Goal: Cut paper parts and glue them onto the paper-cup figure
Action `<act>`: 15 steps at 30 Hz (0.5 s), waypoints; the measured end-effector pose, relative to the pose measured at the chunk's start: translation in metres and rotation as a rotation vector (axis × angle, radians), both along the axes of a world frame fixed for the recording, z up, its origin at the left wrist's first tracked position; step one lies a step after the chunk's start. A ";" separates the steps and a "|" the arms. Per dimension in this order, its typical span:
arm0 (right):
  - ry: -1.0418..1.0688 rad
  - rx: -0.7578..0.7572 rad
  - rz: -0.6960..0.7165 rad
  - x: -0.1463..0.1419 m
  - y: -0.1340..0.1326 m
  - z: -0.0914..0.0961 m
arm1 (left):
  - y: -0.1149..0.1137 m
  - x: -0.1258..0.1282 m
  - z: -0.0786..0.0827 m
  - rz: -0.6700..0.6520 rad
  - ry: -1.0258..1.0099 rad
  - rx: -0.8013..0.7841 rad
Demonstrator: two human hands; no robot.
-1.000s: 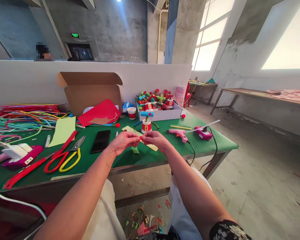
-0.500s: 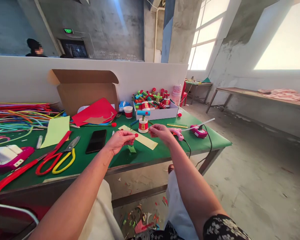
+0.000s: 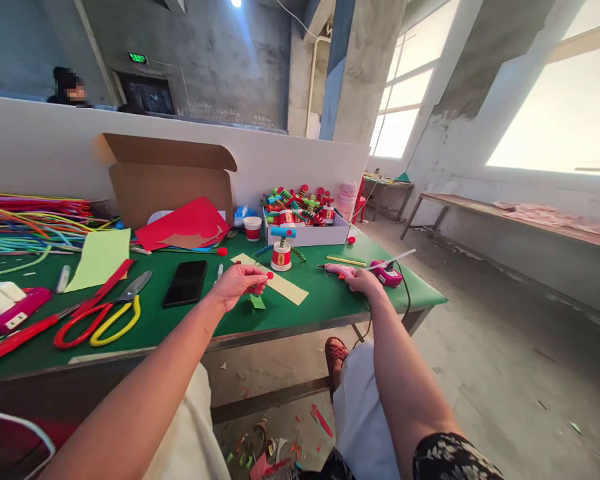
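Between thumb and fingertips, my left hand (image 3: 241,283) pinches a small red disc (image 3: 270,275) above the table. My right hand (image 3: 366,283) is closed around the handle of a pink glue gun (image 3: 341,270), whose nozzle points left. A long whitish glue stick (image 3: 395,259) sticks out at its back. Just beyond my left hand stands a paper-cup figure (image 3: 281,255) with a red band, a blue tube on top and spiral arms. A pale yellow paper strip (image 3: 293,291) lies beside it, and a green paper scrap (image 3: 257,302) lies below my left hand.
Scissors (image 3: 125,303), a black phone (image 3: 185,283) and pipe cleaners (image 3: 35,223) lie to the left. At the back are a cardboard box (image 3: 173,190), a paper cup (image 3: 253,229) and a white box (image 3: 310,233) of figures. A purple power socket (image 3: 386,273) sits right.
My right hand has moved right from beside the cup figure to the glue gun and closed on it. My left hand still holds the red disc. The view has shifted slightly.
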State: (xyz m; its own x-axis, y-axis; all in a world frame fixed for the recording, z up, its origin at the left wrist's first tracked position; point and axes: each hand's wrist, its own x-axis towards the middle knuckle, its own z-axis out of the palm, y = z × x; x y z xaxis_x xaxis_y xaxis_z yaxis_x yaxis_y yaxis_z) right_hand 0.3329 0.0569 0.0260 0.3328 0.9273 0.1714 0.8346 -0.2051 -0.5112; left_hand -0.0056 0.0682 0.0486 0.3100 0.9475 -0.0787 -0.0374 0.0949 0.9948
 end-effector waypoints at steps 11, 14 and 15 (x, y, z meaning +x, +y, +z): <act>1.183 0.212 0.100 -0.045 -0.008 0.038 | 0.003 0.002 0.001 0.125 -0.105 -0.028; 1.396 0.084 0.253 -0.069 -0.010 0.044 | 0.005 0.002 0.001 0.158 -0.143 -0.022; 1.388 0.066 0.273 -0.077 -0.011 0.045 | 0.005 0.002 0.001 0.167 -0.147 -0.017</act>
State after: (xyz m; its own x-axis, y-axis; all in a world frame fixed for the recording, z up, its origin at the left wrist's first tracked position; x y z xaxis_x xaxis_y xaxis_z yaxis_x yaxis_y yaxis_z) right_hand 0.2559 0.0464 0.0706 0.0785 0.9921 -0.0974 -0.3374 -0.0655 -0.9391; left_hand -0.0034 0.0737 0.0496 0.1586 0.9855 -0.0606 -0.1989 0.0920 0.9757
